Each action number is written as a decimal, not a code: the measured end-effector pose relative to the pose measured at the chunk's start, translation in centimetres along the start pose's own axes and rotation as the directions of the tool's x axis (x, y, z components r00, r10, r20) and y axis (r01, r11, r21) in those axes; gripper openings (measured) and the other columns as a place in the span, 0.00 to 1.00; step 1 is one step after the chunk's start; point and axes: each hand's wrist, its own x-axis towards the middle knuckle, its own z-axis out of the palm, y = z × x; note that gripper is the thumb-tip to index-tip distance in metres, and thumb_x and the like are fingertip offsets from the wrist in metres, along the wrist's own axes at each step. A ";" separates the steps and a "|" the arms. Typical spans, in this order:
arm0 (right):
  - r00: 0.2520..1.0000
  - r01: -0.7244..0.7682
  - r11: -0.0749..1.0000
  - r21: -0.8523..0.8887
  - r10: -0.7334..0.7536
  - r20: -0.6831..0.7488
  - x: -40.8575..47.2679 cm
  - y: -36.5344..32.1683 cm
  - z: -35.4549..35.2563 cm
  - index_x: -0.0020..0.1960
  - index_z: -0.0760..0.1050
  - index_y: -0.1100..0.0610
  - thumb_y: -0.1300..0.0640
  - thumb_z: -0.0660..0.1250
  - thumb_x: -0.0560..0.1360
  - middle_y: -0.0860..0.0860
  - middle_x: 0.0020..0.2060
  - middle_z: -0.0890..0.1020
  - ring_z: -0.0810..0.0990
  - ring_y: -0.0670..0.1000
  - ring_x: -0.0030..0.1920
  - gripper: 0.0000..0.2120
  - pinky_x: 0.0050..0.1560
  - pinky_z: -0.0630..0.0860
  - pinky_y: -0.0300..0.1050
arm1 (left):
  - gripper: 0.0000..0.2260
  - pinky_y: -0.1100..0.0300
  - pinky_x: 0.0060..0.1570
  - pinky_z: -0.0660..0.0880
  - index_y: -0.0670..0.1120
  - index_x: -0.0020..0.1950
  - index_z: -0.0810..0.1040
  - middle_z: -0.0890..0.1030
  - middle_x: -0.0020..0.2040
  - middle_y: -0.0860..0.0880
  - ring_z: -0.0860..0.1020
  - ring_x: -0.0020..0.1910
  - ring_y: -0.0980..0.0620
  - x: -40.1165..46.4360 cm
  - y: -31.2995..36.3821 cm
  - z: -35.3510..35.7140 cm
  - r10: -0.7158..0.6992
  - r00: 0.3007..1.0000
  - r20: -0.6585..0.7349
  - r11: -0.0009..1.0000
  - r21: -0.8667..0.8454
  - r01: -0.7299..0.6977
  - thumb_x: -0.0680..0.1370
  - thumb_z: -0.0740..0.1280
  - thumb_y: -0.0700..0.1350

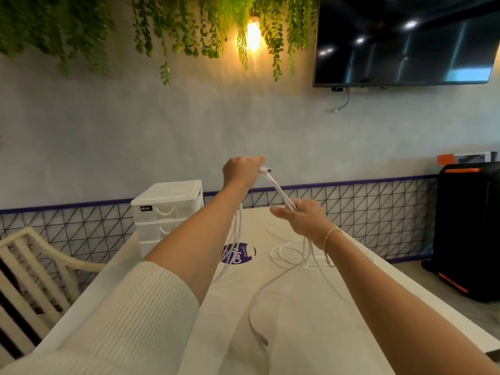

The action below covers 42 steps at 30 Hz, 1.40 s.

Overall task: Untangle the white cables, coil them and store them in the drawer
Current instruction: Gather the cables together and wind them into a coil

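My left hand is raised above the white table and grips several white cables near a plug end. The strands stretch down to my right hand, which holds them lower and to the right. More white cable hangs from both hands and lies in loose loops on the table, with one long loop running toward me. A white plastic drawer unit stands at the table's far left with its drawers closed.
A purple round sticker marks the table's middle. A white slatted chair stands at the left. A black speaker with orange trim stands on the floor at the right. A wall with a dark screen lies behind.
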 end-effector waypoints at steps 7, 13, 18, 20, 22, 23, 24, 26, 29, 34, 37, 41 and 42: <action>0.963 -0.137 0.935 -0.326 0.203 0.178 -1.8 7.2 0.1 0.25 0.62 0.53 0.47 0.70 0.71 0.47 0.24 0.65 0.63 0.46 0.27 0.24 0.30 0.61 0.37 | 0.13 0.59 0.31 0.65 0.37 0.51 0.81 0.71 0.30 0.51 0.69 0.30 0.52 4.2 1.9 -6.3 -0.156 0.937 -0.313 0.871 -0.492 -0.019 0.74 0.69 0.46; 0.853 -0.253 0.901 -0.352 0.379 0.359 -1.9 9.5 1.3 0.28 0.70 0.52 0.49 0.76 0.66 0.45 0.25 0.71 0.69 0.45 0.30 0.17 0.33 0.67 0.35 | 0.05 0.66 0.21 0.58 0.44 0.44 0.78 0.65 0.31 0.50 0.60 0.23 0.53 7.6 4.2 -10.1 -0.140 0.942 -0.305 0.716 -0.688 -0.116 0.75 0.67 0.45; 0.700 -0.205 0.761 -0.615 0.553 0.452 -1.3 8.9 0.8 0.43 0.78 0.51 0.44 0.74 0.67 0.46 0.31 0.76 0.71 0.44 0.31 0.12 0.36 0.69 0.34 | 0.05 0.64 0.26 0.57 0.46 0.42 0.75 0.65 0.26 0.52 0.59 0.19 0.57 6.6 5.3 -9.9 -0.086 0.973 -0.214 0.588 -0.799 -0.124 0.77 0.65 0.45; 0.653 -0.128 0.684 -0.718 0.603 0.458 -1.4 9.0 -0.1 0.54 0.79 0.55 0.44 0.70 0.71 0.50 0.41 0.82 0.76 0.47 0.38 0.18 0.41 0.71 0.35 | 0.04 0.65 0.31 0.62 0.46 0.49 0.74 0.70 0.36 0.53 0.65 0.27 0.57 6.2 4.4 -9.6 -0.092 0.980 -0.178 0.561 -0.822 -0.096 0.78 0.65 0.46; 0.655 -0.097 0.636 -0.766 0.620 0.432 -1.7 8.6 -1.3 0.63 0.74 0.59 0.38 0.63 0.73 0.53 0.54 0.80 0.78 0.52 0.52 0.29 0.52 0.72 0.39 | 0.08 0.65 0.35 0.65 0.47 0.56 0.72 0.70 0.43 0.53 0.68 0.32 0.57 6.1 2.6 -9.5 -0.111 0.983 -0.149 0.521 -0.851 -0.070 0.78 0.64 0.47; 0.667 -0.091 0.606 -0.790 0.626 0.404 -1.9 8.6 -1.9 0.63 0.73 0.61 0.32 0.60 0.70 0.53 0.55 0.79 0.76 0.53 0.56 0.36 0.56 0.70 0.42 | 0.10 0.65 0.33 0.64 0.47 0.59 0.72 0.70 0.44 0.52 0.69 0.31 0.57 6.1 1.5 -9.6 -0.132 0.980 -0.147 0.498 -0.865 -0.063 0.78 0.64 0.47; 0.670 -0.084 0.572 -0.816 0.639 0.379 -2.1 8.9 -2.5 0.63 0.72 0.62 0.29 0.57 0.69 0.52 0.55 0.78 0.74 0.54 0.58 0.40 0.58 0.68 0.43 | 0.13 0.64 0.32 0.64 0.47 0.61 0.73 0.70 0.44 0.51 0.69 0.29 0.57 6.1 0.3 -9.9 -0.161 0.976 -0.148 0.474 -0.879 -0.055 0.78 0.63 0.48; 0.673 -0.109 0.508 -0.855 0.671 0.312 -2.5 10.1 -3.9 0.62 0.72 0.62 0.33 0.57 0.73 0.54 0.62 0.75 0.72 0.53 0.60 0.34 0.60 0.65 0.42 | 0.19 0.64 0.34 0.69 0.46 0.69 0.70 0.73 0.44 0.50 0.70 0.31 0.55 6.4 -2.2 -10.7 -0.222 0.963 -0.155 0.420 -0.906 -0.049 0.78 0.63 0.49; 0.598 -0.120 0.390 -0.913 0.763 0.247 -3.1 11.0 -5.0 0.68 0.69 0.57 0.32 0.64 0.66 0.52 0.67 0.71 0.69 0.51 0.65 0.39 0.64 0.64 0.41 | 0.14 0.66 0.33 0.70 0.47 0.61 0.77 0.75 0.27 0.54 0.71 0.27 0.54 5.8 -5.5 -11.6 -0.224 0.962 -0.153 0.319 -0.945 -0.075 0.79 0.61 0.49; 0.691 -0.188 0.559 -0.807 0.660 0.296 -0.9 5.4 -4.0 0.74 0.60 0.53 0.42 0.71 0.69 0.51 0.71 0.66 0.65 0.53 0.70 0.38 0.67 0.65 0.44 | 0.26 0.61 0.26 0.56 0.50 0.21 0.57 0.55 0.17 0.53 0.53 0.19 0.54 3.1 -8.9 -10.4 -0.177 0.979 -0.099 0.300 -0.953 -0.042 0.79 0.61 0.46; 0.927 -0.136 0.934 -0.330 0.238 0.289 1.7 0.4 -0.5 0.69 0.67 0.50 0.40 0.72 0.64 0.49 0.68 0.70 0.68 0.52 0.67 0.37 0.67 0.66 0.48 | 0.28 0.62 0.26 0.58 0.49 0.19 0.57 0.56 0.17 0.52 0.54 0.19 0.54 1.7 -9.8 -9.5 -0.136 0.989 -0.053 0.317 -0.948 -0.007 0.78 0.62 0.46; 0.976 0.050 0.999 0.021 -0.053 0.211 4.0 -4.9 7.6 0.66 0.70 0.54 0.39 0.63 0.73 0.51 0.63 0.75 0.74 0.51 0.61 0.27 0.64 0.71 0.51 | 0.29 0.62 0.27 0.58 0.49 0.18 0.57 0.57 0.16 0.52 0.54 0.17 0.55 -0.1 -10.5 -8.8 -0.115 0.992 0.045 0.295 -0.952 0.077 0.78 0.62 0.44; 0.968 0.064 0.998 0.028 -0.069 0.241 4.3 -5.6 9.7 0.65 0.71 0.57 0.41 0.61 0.75 0.53 0.59 0.78 0.76 0.52 0.58 0.26 0.63 0.72 0.51 | 0.29 0.62 0.26 0.59 0.49 0.17 0.58 0.57 0.16 0.52 0.55 0.17 0.55 -0.5 -10.7 -8.8 -0.109 0.992 0.068 0.295 -0.950 0.098 0.78 0.62 0.44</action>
